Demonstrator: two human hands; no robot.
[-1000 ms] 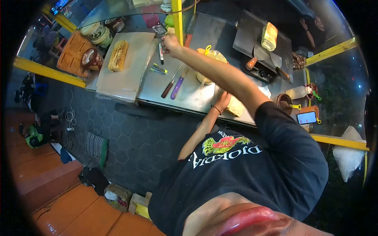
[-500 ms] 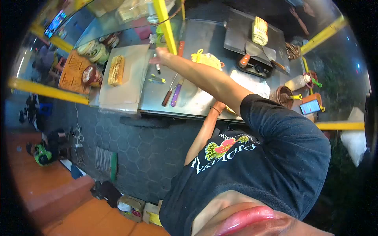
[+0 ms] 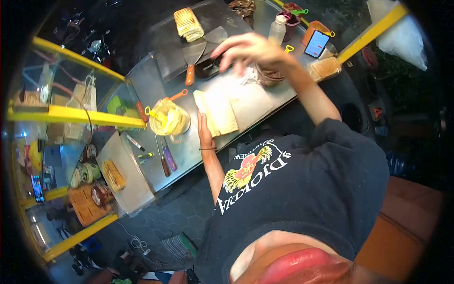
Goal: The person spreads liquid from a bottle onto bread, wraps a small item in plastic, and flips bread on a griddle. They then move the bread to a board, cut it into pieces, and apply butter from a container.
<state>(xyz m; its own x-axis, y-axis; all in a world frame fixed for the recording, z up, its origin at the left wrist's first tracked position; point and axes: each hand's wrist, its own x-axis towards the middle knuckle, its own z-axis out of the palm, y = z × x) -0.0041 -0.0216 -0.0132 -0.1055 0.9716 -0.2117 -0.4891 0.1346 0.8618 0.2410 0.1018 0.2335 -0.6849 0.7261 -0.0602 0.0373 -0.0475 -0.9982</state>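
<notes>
My left hand [image 3: 206, 132] lies with its fingers stretched out along the left edge of a pale slab of bread [image 3: 222, 124], touching it. The bread rests near the counter's front edge, and glare washes out its upper part. Raised over the counter to the right is my right hand [image 3: 248, 53], fingers apart and curved, slightly blurred, holding nothing. Beyond it, a toasted loaf [image 3: 188, 24] sits on the dark griddle [image 3: 165, 35]. A spatula [image 3: 193, 59] with an orange handle and a wide metal scraper [image 3: 216, 35] lie close by. A tub of yellow spread [image 3: 169, 118] stands left of the bread.
At left, another toasted loaf [image 3: 113, 176] lies on a pale board [image 3: 135, 189]. A purple-handled knife [image 3: 169, 158] and a marker [image 3: 135, 143] are near the tub. A bottle [image 3: 277, 31], a lit phone [image 3: 317, 44] and a wrapped loaf [image 3: 325, 69] are at right. Yellow posts [image 3: 75, 114] frame the stall.
My right arm has swung from the left side of the counter back to the right, uncovering the bread and my left hand. The view has turned.
</notes>
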